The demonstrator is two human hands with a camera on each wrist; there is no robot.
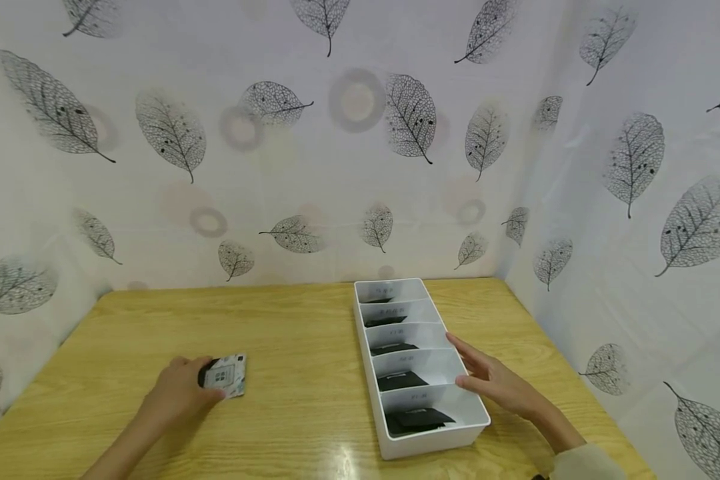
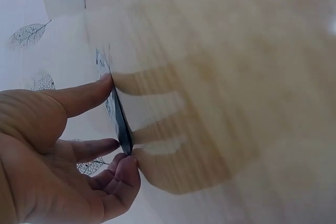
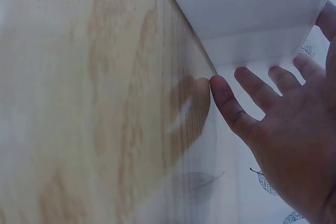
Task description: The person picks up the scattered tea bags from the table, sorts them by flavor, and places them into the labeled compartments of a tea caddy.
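Note:
My left hand [image 1: 177,393] grips a small flat packet [image 1: 231,375] by its edges, low over the left of the table. The packet has a grey-and-white printed face, and one end is black. In the left wrist view the packet [image 2: 116,109] appears edge-on, with the thumb at one end and fingertips at the other. At the right stands a long white divided box [image 1: 375,413]. Along its right side, my right hand [image 1: 501,383] has its fingers spread, touching the wall and rim. The right wrist view shows those fingertips against the white box [image 3: 257,14].
Black packets [image 1: 417,419] lie in the box's several compartments, whose dividers bear small printed labels. The wooden table [image 1: 288,427] runs back to a leaf-patterned curtain [image 1: 336,173], which also hangs along both sides.

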